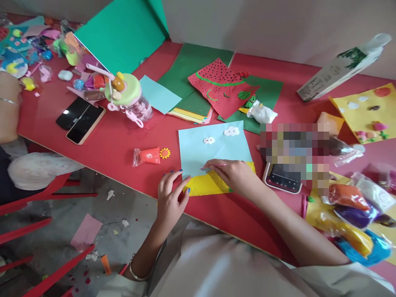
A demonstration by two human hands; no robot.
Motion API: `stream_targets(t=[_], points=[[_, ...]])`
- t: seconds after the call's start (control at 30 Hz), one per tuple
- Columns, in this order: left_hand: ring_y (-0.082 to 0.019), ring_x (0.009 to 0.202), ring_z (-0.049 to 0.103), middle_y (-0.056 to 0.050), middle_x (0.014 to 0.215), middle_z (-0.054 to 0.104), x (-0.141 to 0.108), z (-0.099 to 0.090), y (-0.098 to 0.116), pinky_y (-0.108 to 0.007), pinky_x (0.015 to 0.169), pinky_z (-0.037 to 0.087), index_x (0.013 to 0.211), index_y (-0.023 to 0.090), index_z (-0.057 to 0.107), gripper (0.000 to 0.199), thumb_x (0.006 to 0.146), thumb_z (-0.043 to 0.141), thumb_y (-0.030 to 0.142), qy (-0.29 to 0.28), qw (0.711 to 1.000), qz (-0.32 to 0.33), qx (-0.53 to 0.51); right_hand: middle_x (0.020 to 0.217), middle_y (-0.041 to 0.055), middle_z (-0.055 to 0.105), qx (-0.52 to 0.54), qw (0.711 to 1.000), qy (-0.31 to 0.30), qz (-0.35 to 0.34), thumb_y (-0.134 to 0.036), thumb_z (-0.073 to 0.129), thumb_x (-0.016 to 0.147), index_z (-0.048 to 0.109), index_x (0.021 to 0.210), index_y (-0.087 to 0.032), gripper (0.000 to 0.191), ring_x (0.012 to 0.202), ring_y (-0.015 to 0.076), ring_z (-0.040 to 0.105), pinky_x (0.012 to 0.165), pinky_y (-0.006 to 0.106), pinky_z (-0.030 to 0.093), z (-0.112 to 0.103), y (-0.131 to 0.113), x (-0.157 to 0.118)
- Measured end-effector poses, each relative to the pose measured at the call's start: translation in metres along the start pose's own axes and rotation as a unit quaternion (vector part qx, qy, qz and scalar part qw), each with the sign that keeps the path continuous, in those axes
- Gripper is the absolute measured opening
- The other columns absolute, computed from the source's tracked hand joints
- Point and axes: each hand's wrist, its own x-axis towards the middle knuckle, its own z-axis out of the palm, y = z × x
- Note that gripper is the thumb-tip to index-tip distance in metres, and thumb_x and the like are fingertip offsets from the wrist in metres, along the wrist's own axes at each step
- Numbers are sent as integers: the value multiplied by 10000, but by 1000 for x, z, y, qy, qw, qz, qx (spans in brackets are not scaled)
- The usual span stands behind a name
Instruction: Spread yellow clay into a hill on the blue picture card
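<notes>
A light blue sheet of paper [198,154] lies before me, with two white clay clouds, the larger cloud [232,131] at its upper right. Yellow clay [201,185] covers its lower strip. My right hand [236,175] rests over the sheet, fingers pinched on a thin pink modelling tool [213,166] whose tip points left. At the lower left edge is my left hand [171,194], its fingers apart and fingertips by the paper's corner. Left of the sheet sit a small sunflower piece [165,153] and a packet of orange-red clay [147,156].
A phone [283,177] lies right of my right forearm, near several clay packets [349,197]. Behind the sheet are a watermelon-decorated red paper [219,86] and a white clay bag [262,112]. A lidded tumbler [136,105] stands left; another person's arm [9,107] shows far left.
</notes>
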Motion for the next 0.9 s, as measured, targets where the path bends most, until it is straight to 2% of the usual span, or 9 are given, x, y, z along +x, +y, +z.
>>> stream_targets(t=[0.2, 0.4, 0.53, 0.67, 0.8, 0.9], points=[[-263, 1242, 483, -75, 1337, 556, 3, -5, 0, -490, 1087, 398, 1287, 321, 611, 434, 916, 496, 126, -53, 998, 3, -22, 1045, 21, 757, -9, 1000, 12, -10, -302, 360, 1033, 663, 1151, -271, 327, 817, 178, 721, 618, 240, 434, 1, 1, 0], [-276, 1237, 491, -99, 1306, 565, -1, -5, 4, -467, 1068, 413, 1225, 269, 644, 356, 912, 503, 172, -3, 999, -32, -28, 1046, 19, 757, 2, 1000, 16, -15, -298, 354, 1032, 672, 1141, -275, 337, 808, 178, 722, 623, 247, 450, 1, 1, 0], [-279, 1234, 489, -98, 1307, 567, 1, -3, 6, -495, 1099, 375, 1215, 262, 647, 346, 907, 516, 177, -22, 999, -16, -23, 1038, 34, 758, 3, 1000, 17, -15, -293, 350, 1029, 677, 1138, -266, 345, 809, 180, 724, 632, 245, 467, 0, 1, 0], [-283, 1272, 464, -102, 1356, 522, 5, -7, 6, -492, 1101, 371, 1215, 258, 644, 327, 922, 505, 215, -53, 997, -33, -40, 1040, 34, 758, 10, 1000, 8, -16, -295, 348, 1031, 676, 1145, -272, 348, 829, 181, 724, 651, 244, 478, 0, 1, 0], [-290, 1289, 448, -117, 1385, 498, 3, -7, 7, -461, 1067, 414, 1267, 252, 611, 355, 929, 503, 234, -25, 997, -62, -42, 1054, 23, 756, 6, 1000, 15, -16, -292, 360, 1030, 674, 1139, -267, 334, 828, 180, 726, 640, 245, 476, 0, 1, 0], [-290, 1272, 467, -109, 1364, 527, -1, -4, 8, -480, 1073, 406, 1268, 270, 620, 378, 921, 498, 183, -6, 998, -54, -14, 1068, 22, 754, 1, 1000, 19, -21, -275, 366, 1027, 672, 1141, -267, 327, 837, 176, 727, 647, 243, 481, 0, 1, 0]])
